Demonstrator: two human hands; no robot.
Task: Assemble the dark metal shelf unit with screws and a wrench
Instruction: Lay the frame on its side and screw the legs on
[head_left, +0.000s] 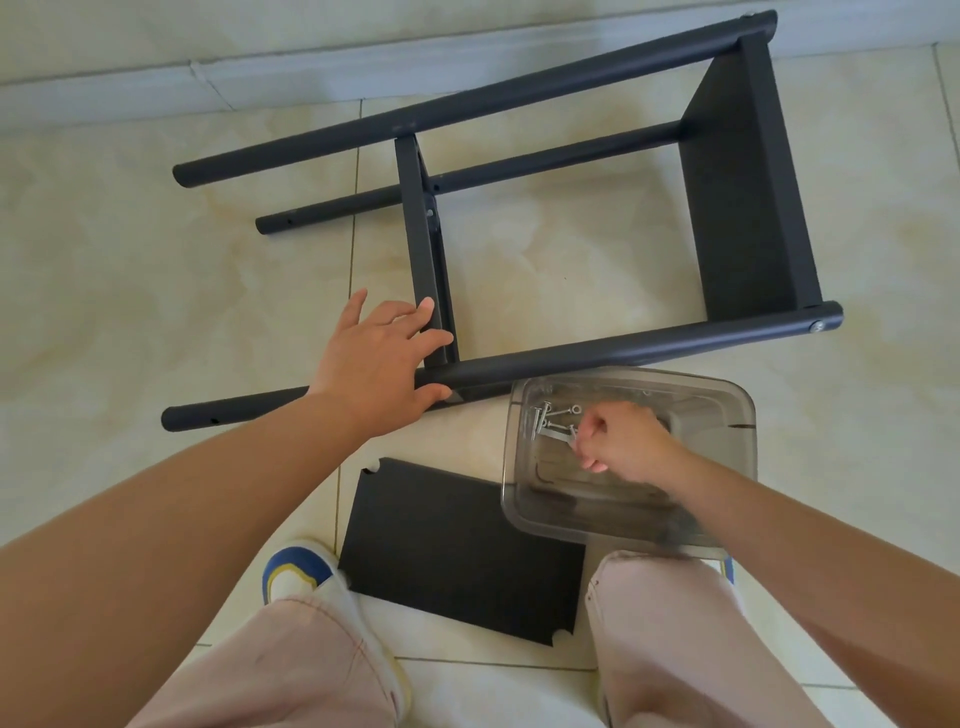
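- Shelf unit (519, 208) of dark metal is lying on its side on the cream tiled floor (130, 260), its four round legs running left to right, with one shelf panel fixed at the right end and a second fitted partway along.
- Left hand (382, 364) is reaching forward with fingers spread and nearly straight, the fingertips resting against the middle panel where it meets the nearest leg; it is gripping nothing.
- Right hand (623, 441) is reaching into a clear plastic container (727, 415), fingers curled and pinching what appears to be a screw, though the grip is too small to see clearly.
- Loose silver screws (550, 421) are lying in the container's far left corner, just beside that hand.
- Container is sitting just in front of the nearest leg, overlapping a corner of a loose dark shelf panel (457, 551).
- Loose panel is lying flat on the floor between the person's knees, beside a white and blue shoe (301, 571).
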